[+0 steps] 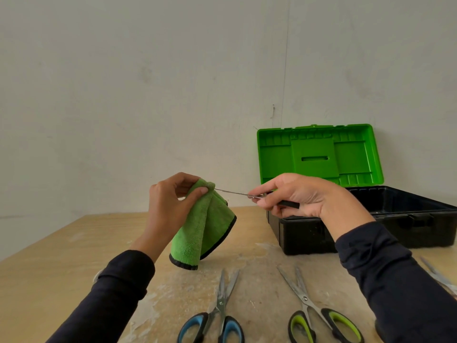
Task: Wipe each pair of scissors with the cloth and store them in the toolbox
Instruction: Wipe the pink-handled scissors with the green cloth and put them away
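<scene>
Your left hand (170,201) pinches the green cloth (205,229) over the blade tip of scissors (232,193) gripped by your right hand (296,196) above the surface (61,263), beside the open toolbox (395,219): a slipping pull could nick fingers.

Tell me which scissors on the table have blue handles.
The blue-handled scissors, left of the two pairs lying fully in view; the pair to their right has lime-green handles.

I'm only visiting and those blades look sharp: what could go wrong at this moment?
The left hand pinches the green cloth around the tip of the held scissors; thin cloth might let the blade nick a finger. The blue-handled scissors and green-handled scissors lie open below the sleeves, which could snag or knock them.
</scene>
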A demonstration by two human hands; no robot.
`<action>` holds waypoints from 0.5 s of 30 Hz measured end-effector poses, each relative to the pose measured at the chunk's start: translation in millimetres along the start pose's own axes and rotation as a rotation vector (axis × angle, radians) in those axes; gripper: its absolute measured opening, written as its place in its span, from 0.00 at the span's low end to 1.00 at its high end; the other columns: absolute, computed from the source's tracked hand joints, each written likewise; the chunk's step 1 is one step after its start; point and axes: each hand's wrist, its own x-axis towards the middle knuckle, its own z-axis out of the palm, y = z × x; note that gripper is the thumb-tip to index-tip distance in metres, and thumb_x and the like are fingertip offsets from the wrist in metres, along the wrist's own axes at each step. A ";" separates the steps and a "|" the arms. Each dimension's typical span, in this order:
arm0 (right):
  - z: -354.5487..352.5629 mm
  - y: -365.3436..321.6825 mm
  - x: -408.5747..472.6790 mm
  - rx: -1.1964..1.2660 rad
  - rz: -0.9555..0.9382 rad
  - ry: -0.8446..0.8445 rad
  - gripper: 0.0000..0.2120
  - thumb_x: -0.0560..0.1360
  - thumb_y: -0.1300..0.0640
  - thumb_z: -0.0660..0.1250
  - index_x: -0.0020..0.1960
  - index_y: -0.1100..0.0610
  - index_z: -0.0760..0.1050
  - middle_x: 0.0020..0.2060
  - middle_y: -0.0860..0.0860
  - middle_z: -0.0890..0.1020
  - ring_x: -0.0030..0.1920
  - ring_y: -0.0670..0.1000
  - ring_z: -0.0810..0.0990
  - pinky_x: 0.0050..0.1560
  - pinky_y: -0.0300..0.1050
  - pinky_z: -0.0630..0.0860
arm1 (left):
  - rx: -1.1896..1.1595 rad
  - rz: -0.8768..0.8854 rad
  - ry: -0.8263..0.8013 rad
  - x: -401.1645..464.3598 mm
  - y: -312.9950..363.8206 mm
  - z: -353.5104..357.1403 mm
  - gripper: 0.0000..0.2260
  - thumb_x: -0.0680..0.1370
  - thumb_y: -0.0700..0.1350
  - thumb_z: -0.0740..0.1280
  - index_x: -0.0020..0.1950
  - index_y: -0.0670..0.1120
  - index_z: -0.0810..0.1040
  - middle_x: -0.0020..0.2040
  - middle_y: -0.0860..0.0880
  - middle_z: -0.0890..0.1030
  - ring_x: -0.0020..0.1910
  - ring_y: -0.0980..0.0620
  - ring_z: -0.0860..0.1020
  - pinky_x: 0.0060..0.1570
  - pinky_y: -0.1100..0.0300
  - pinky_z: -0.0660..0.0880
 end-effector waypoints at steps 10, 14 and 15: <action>11.2 -2.4 7.6 -0.200 -0.031 0.183 0.09 0.75 0.66 0.62 0.50 0.67 0.79 0.29 0.53 0.82 0.24 0.43 0.73 0.20 0.31 0.69 | -0.013 -0.030 -0.007 1.0 -4.4 -1.3 0.08 0.68 0.40 0.75 0.43 0.48 0.81 0.38 0.54 0.83 0.38 0.58 0.81 0.41 0.70 0.77; 11.6 -2.4 6.2 -0.092 0.017 0.149 0.07 0.77 0.65 0.61 0.52 0.64 0.75 0.32 0.58 0.83 0.24 0.44 0.75 0.22 0.33 0.73 | -0.016 -0.032 -0.025 1.2 -4.4 -0.9 0.07 0.68 0.40 0.75 0.44 0.47 0.81 0.39 0.53 0.83 0.38 0.59 0.81 0.41 0.70 0.77; 11.7 -1.5 5.8 -0.017 0.040 0.132 0.08 0.77 0.64 0.61 0.53 0.65 0.75 0.32 0.60 0.82 0.23 0.44 0.76 0.22 0.33 0.74 | -0.017 -0.037 -0.037 0.9 -4.7 -0.6 0.07 0.68 0.40 0.75 0.44 0.47 0.81 0.39 0.53 0.83 0.38 0.59 0.81 0.41 0.70 0.77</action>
